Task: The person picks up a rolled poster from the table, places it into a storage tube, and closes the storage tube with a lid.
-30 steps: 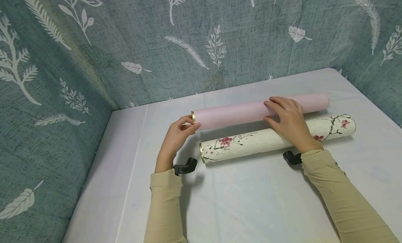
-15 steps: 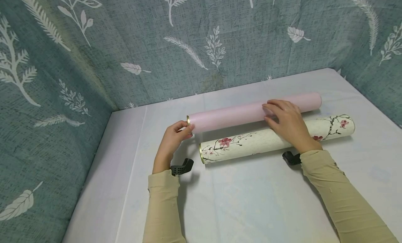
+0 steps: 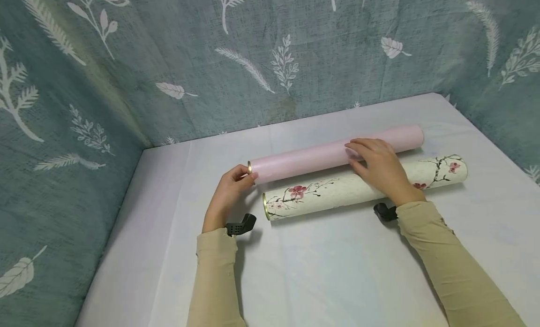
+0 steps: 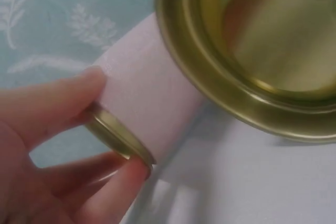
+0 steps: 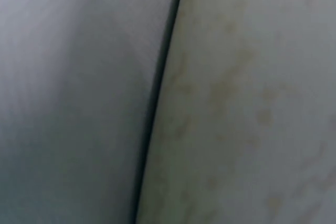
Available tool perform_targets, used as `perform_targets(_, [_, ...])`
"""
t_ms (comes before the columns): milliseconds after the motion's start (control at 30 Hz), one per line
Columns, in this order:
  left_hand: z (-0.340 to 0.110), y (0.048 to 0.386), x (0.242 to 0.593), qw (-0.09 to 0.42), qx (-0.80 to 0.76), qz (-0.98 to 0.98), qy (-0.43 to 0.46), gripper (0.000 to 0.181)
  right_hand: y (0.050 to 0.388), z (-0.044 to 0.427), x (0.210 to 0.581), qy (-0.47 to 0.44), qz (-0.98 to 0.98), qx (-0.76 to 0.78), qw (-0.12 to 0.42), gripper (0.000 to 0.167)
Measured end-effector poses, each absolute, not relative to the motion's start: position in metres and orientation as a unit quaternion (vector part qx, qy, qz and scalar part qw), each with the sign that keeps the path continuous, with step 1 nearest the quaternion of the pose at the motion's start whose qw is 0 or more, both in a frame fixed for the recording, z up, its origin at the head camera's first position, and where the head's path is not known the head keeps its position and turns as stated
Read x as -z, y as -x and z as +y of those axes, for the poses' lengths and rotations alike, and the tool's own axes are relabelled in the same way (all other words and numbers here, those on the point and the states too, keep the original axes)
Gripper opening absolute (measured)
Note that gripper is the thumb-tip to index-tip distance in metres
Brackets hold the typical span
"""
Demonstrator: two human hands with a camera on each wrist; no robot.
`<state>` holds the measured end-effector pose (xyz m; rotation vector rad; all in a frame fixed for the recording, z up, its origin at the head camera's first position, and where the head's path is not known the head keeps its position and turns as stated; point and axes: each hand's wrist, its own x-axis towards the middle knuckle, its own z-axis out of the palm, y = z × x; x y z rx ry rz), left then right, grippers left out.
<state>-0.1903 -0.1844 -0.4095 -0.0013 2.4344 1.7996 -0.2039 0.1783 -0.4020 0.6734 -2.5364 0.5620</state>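
A long pink tube (image 3: 312, 158) with a gold rim lies across the table, behind a cream tube (image 3: 333, 196) printed with red blossoms and dark branches. At the pink tube's left end, my left hand (image 3: 229, 188) pinches the gold rim (image 4: 118, 135), thumb on the pink side and fingers at the end. My right hand (image 3: 377, 165) holds the same tube right of its middle, fingers over the top and thumb on the near side. That wrist passes over the cream tube, whose pale surface (image 5: 247, 98) fills much of the right wrist view. Its gold end (image 4: 184, 61) looms large in the left wrist view.
A white cloth covers the table (image 3: 329, 266). Blue-green fabric (image 3: 253, 50) with white leaf prints hangs behind and along the sides. Each wrist wears a black camera mount, the left one (image 3: 241, 224) just left of the cream tube's end.
The pink tube has shifted left and nearer to the person, closing on the cream tube. Both hands have moved along with it. The whole head view has drifted slightly.
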Motion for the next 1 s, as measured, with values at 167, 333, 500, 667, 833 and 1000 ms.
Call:
perform_targets(167, [-0.177, 0.195, 0.410, 0.055, -0.604, 0.795, -0.008, 0.026, 0.204, 0.181, 0.403, -0.237, -0.925, -0.194, 0.223, 0.034])
perform_targets(333, [-0.173, 0.197, 0.420, 0.037, -0.579, 0.815, -0.003, 0.026, 0.198, 0.180, 0.405, -0.237, -0.929, -0.179, 0.220, 0.033])
perform_targets(500, [-0.169, 0.195, 0.424, 0.036, -0.563, 0.826, 0.007, 0.027, 0.193, 0.177, 0.408, -0.244, -0.931, -0.166, 0.214, 0.032])
perform_targets(667, [-0.170, 0.189, 0.429, 0.050, -0.566, 0.823, 0.008, 0.023, 0.186, 0.177, 0.412, -0.240, -0.933, -0.174, 0.204, 0.033])
perform_targets(833, [-0.174, 0.186, 0.429, 0.057, -0.589, 0.806, 0.011, 0.027, 0.185, 0.178, 0.411, -0.247, -0.931, -0.187, 0.192, 0.035])
perform_targets(1000, [-0.174, 0.185, 0.425, 0.072, -0.618, 0.782, 0.033, 0.039, 0.188, 0.178, 0.410, -0.249, -0.923, -0.206, 0.208, 0.031])
